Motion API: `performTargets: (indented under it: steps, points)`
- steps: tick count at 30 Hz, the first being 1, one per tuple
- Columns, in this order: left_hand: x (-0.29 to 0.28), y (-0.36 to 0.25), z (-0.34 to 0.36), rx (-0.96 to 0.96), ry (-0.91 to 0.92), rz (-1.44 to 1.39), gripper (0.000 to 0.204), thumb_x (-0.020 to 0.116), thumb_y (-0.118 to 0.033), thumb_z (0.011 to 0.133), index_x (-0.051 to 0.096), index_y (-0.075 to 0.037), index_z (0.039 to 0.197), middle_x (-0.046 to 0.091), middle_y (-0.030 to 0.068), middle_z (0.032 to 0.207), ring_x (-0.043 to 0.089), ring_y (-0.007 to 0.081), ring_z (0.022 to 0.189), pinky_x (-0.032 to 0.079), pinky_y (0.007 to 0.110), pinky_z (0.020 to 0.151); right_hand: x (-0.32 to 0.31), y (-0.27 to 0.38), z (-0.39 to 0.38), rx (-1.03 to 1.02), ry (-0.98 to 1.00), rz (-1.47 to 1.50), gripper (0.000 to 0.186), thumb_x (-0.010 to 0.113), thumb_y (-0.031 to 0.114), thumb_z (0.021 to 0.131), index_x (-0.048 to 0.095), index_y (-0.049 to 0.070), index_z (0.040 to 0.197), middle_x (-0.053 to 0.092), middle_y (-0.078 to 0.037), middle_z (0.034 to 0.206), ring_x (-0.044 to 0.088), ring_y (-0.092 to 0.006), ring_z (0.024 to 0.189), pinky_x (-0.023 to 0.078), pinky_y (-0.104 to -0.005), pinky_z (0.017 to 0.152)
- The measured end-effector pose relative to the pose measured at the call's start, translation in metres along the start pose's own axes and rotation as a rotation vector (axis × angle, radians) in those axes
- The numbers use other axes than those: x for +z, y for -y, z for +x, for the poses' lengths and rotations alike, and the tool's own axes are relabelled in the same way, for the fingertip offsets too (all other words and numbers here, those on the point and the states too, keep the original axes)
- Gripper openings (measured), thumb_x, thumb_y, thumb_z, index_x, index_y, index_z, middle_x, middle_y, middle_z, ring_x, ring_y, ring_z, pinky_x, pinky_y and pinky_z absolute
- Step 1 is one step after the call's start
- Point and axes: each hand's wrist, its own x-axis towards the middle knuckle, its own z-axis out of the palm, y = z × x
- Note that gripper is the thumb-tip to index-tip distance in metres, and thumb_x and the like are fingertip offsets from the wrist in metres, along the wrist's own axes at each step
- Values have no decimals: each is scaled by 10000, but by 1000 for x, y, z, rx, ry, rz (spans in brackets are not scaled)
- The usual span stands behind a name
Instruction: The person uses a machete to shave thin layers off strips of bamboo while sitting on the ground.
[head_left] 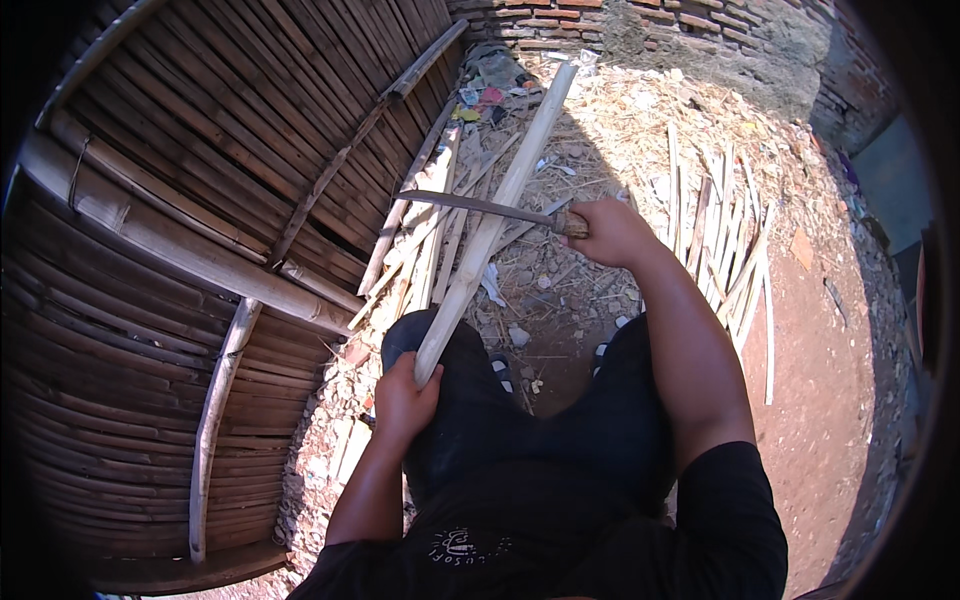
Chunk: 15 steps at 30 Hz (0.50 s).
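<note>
A long pale strip of split bamboo (pixel 500 215) slants away from me, its near end over my left thigh and its far end toward the brick wall. My left hand (pixel 406 393) is closed around that near end. In my right hand (pixel 612 233) is the wooden handle of a machete (pixel 450 200), gripped in closed fingers. Its long dark blade lies level across the bamboo strip, roughly midway along, with the tip pointing left toward the slatted wall. Whether the edge bites into the bamboo cannot be made out.
A bamboo-slat wall (pixel 150 240) with pole braces stands close on my left. Cut bamboo strips (pixel 430 250) lie along its foot, and a pile of thin strips (pixel 725 230) lies to the right. Ahead, a brick wall (pixel 690 35) rises behind ground strewn with shavings and litter.
</note>
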Motion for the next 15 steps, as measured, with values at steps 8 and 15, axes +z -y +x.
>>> performTargets:
  steps: [8, 15]
  points:
    - [-7, -6, 4, -68, 102, -37, 402, 763, -335, 932, 668, -4, 1140, 727, 253, 890, 725, 442, 824, 570, 498, 730, 5, 16, -9, -182, 120, -84, 415, 800, 412, 856, 735, 77, 1092, 734, -181, 879, 710, -413, 905, 563, -515, 807]
    - [-6, -3, 1, -75, 45, -55, 415, 761, -346, 931, 674, -5, 1151, 730, 266, 910, 723, 463, 852, 575, 510, 746, 15, 21, -1, -269, 77, -63, 408, 799, 407, 857, 734, 72, 1080, 723, -204, 855, 710, -422, 879, 557, -525, 806]
